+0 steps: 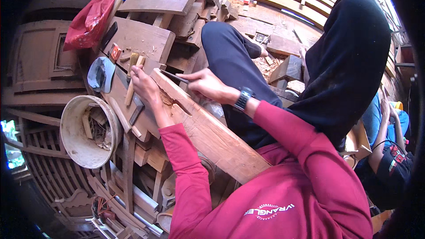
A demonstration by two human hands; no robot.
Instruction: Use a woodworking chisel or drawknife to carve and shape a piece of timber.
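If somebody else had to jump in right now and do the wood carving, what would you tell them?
Left hand presses down on the long wooden plank, near its far end.
Right hand holds a thin dark carving tool, tip pointing at the same end.
The plank lies slanted across the lap; a notch is already cut there, with fresh chips.
More tools and a white bucket sit to the left.
How much carving remains cannot be told.

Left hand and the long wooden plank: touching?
Touching. The head view shows the left hand resting on the upper end of the long wooden plank, palm on its edge with no gap, while the right hand holds a thin dark tool.
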